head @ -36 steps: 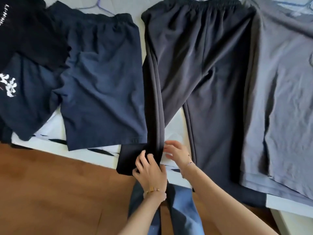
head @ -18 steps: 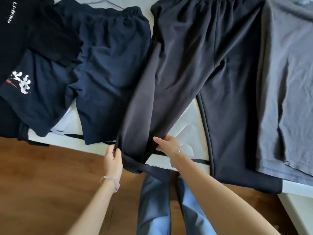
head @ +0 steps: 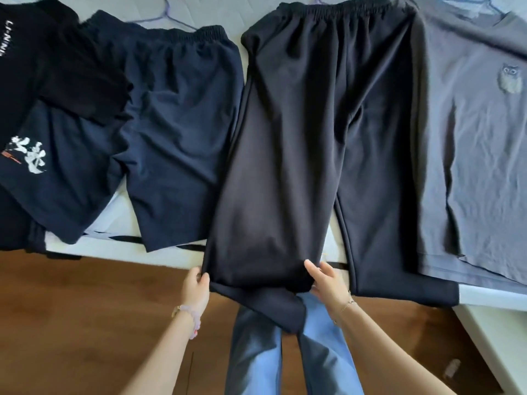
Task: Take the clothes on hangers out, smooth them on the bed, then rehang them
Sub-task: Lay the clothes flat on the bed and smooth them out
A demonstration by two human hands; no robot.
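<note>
Black long trousers [head: 308, 132] lie spread on the bed [head: 119, 220], waistband at the far side. Their left leg hangs over the bed's near edge. My left hand [head: 195, 286] pinches the outer edge of that leg near the hem. My right hand [head: 325, 280] grips its inner edge, fingers curled on the cloth. The leg's end droops below my hands in front of my blue jeans. The right trouser leg lies flat to the right.
Navy shorts [head: 176, 132] lie left of the trousers, then a black printed T-shirt [head: 37, 115] at far left. A grey T-shirt with an owl [head: 479, 155] lies at right. Brown wooden floor [head: 85, 323] runs along the bed's near edge.
The twisted, narrow left trouser leg has been opened out wide. My hands moved apart to its two edges, the left hand going left and the right hand right.
</note>
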